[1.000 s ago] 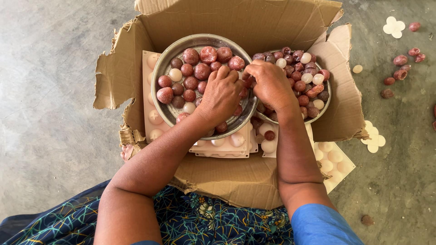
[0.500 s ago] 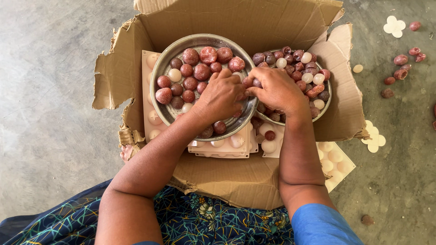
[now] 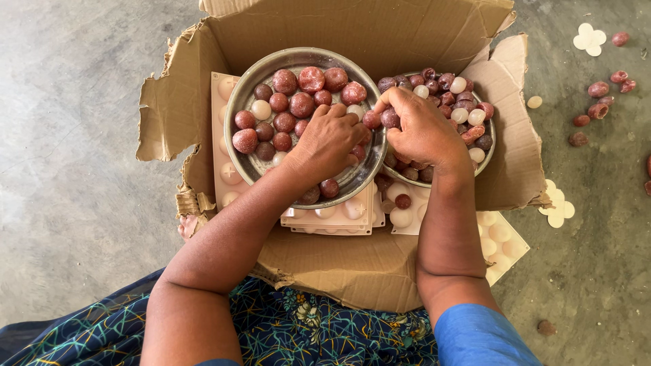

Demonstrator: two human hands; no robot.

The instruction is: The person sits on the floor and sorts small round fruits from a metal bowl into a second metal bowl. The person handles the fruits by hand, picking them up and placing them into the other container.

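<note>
Head view: round dusty-red balls, dented metal pan.

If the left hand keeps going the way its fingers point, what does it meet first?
The left hand points up and right across the larger metal pan. First in line is the reddish ball at its fingertips by the pan's right rim; it may already be touching it.

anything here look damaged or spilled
The cardboard box is torn and ragged along its left flap and front edge. Several reddish balls and pale flower-shaped pieces lie loose on the concrete floor to its right, outside the box.
</note>
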